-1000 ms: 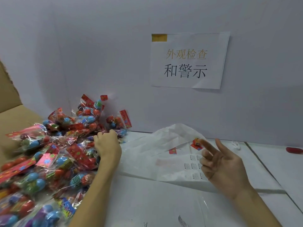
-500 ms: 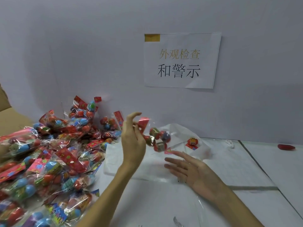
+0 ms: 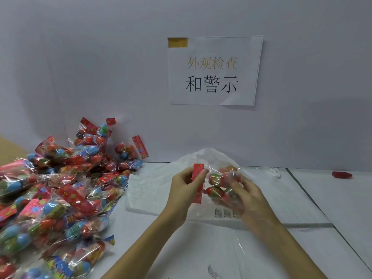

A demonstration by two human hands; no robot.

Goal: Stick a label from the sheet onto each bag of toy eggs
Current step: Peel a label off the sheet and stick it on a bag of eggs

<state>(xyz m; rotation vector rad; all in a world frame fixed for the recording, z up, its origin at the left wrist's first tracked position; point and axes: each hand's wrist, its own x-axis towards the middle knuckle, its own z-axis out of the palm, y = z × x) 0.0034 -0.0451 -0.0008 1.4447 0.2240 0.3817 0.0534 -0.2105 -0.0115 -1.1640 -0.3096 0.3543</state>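
Bag (image 3: 222, 183) in apparently both hands.

Bag (image 3: 221, 184): clear, red header; eggs red/green.

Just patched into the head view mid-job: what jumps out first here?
The big heap of bagged toy eggs fills the table's left side, piled against the wall. At centre, both hands hold one bag of eggs above the label sheet: the left hand pinches its red header card, the right hand cradles the eggs. On the wall above hangs a paper sign with Chinese characters.
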